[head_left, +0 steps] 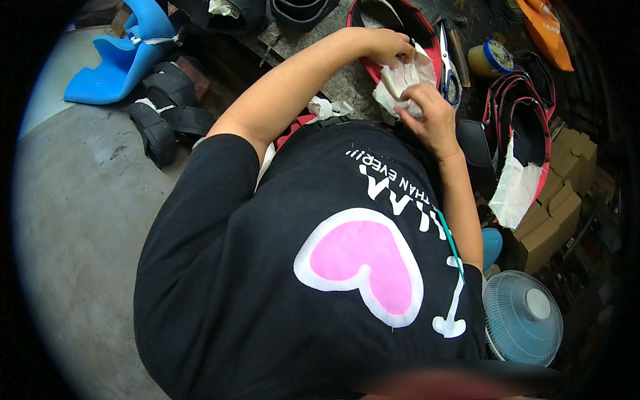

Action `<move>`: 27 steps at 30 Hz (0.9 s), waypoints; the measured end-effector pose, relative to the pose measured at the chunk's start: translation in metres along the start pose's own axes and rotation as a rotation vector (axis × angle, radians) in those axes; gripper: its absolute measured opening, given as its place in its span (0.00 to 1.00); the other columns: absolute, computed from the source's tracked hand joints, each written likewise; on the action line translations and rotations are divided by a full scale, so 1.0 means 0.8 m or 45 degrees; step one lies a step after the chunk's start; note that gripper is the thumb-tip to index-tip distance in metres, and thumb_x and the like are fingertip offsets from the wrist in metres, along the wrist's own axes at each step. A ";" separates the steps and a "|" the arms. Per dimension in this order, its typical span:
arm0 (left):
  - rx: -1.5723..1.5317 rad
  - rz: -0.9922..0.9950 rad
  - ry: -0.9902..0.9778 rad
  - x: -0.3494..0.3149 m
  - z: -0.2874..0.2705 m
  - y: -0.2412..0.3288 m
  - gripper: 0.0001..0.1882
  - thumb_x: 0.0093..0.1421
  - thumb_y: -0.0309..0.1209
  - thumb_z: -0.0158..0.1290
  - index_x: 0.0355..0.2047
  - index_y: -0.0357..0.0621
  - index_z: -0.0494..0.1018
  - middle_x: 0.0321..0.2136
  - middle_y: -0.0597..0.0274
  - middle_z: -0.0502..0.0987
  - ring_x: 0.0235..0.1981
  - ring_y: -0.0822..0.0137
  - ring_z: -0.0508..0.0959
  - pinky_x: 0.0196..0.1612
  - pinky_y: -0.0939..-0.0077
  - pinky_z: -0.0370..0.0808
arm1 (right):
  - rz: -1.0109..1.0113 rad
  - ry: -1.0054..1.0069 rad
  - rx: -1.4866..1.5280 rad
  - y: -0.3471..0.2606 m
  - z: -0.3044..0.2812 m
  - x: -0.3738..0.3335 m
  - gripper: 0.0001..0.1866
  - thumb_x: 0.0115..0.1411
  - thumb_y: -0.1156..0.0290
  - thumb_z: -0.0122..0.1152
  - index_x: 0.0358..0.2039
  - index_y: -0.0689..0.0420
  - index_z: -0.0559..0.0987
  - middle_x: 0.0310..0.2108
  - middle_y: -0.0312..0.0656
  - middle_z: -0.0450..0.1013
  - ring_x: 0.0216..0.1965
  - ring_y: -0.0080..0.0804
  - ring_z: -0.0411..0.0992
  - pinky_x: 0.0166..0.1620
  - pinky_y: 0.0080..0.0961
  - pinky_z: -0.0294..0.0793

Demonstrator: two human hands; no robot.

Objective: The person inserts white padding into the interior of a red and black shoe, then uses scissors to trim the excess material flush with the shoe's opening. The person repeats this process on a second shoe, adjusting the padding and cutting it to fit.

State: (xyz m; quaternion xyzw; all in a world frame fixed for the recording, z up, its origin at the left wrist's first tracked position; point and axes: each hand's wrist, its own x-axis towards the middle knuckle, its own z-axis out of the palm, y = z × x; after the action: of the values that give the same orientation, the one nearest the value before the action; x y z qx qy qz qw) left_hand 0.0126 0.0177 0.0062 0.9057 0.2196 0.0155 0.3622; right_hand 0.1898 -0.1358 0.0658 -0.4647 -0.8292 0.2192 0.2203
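Note:
A crumpled white piece of cloth-like material (407, 72) lies between my hands at the far side, over a curved black piece with a red edge (427, 27). My left hand (388, 48) reaches across from the left, its bent fingers closed on the upper part of the white material. From the right, my right hand (432, 117) pinches the lower part between thumb and fingers. The pieces rest on a worn grey work surface (343, 90). Just right of the red edge lie scissors (449, 73) with dark blue handles.
Beyond the scissors stands a jar with a blue lid (492, 59). More red-edged black pieces (523, 127) are stacked at the right, near cardboard boxes (550, 213) and a fan (523, 319). Black curved pieces (170, 110) and a blue foam sheet (123, 57) are at the left.

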 end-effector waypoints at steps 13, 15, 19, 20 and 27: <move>0.037 -0.339 0.076 0.035 0.018 0.017 0.11 0.57 0.38 0.53 0.37 0.47 0.76 0.37 0.51 0.78 0.40 0.49 0.79 0.43 0.57 0.74 | 0.002 -0.217 -0.099 -0.028 -0.042 -0.036 0.04 0.51 0.79 0.59 0.27 0.58 0.73 0.24 0.44 0.71 0.31 0.44 0.74 0.35 0.38 0.73; 0.124 -0.371 0.168 0.023 0.028 0.036 0.20 0.54 0.40 0.59 0.47 0.53 0.73 0.42 0.56 0.75 0.45 0.52 0.77 0.48 0.58 0.75 | 0.168 -0.398 -0.125 -0.032 -0.043 -0.037 0.04 0.51 0.78 0.58 0.28 0.58 0.73 0.23 0.46 0.71 0.30 0.46 0.74 0.34 0.40 0.72; 0.353 -0.287 0.359 -0.006 0.039 0.058 0.42 0.40 0.50 0.70 0.53 0.45 0.69 0.46 0.53 0.73 0.49 0.51 0.73 0.50 0.60 0.76 | 0.361 -0.260 0.194 -0.032 -0.055 -0.019 0.07 0.56 0.70 0.61 0.35 0.55 0.74 0.28 0.47 0.76 0.31 0.50 0.76 0.33 0.40 0.74; 0.343 -0.257 0.447 -0.012 0.040 0.060 0.42 0.38 0.50 0.71 0.51 0.44 0.69 0.45 0.53 0.72 0.49 0.52 0.73 0.49 0.60 0.76 | 0.322 -0.003 0.188 -0.024 -0.047 0.001 0.09 0.58 0.66 0.62 0.37 0.53 0.74 0.30 0.47 0.77 0.32 0.49 0.77 0.34 0.39 0.74; 0.240 -0.298 0.649 -0.038 0.036 0.053 0.42 0.32 0.48 0.73 0.45 0.42 0.69 0.42 0.53 0.71 0.48 0.51 0.71 0.48 0.59 0.75 | 0.302 0.532 -0.524 0.041 0.016 0.092 0.14 0.53 0.64 0.68 0.39 0.51 0.77 0.30 0.45 0.75 0.35 0.47 0.75 0.41 0.41 0.74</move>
State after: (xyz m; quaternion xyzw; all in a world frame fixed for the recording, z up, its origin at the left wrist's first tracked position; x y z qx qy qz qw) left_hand 0.0070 -0.0403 0.0170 0.8708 0.4070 0.1802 0.2088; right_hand 0.1701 -0.0586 0.0491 -0.6279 -0.7330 -0.0291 0.2601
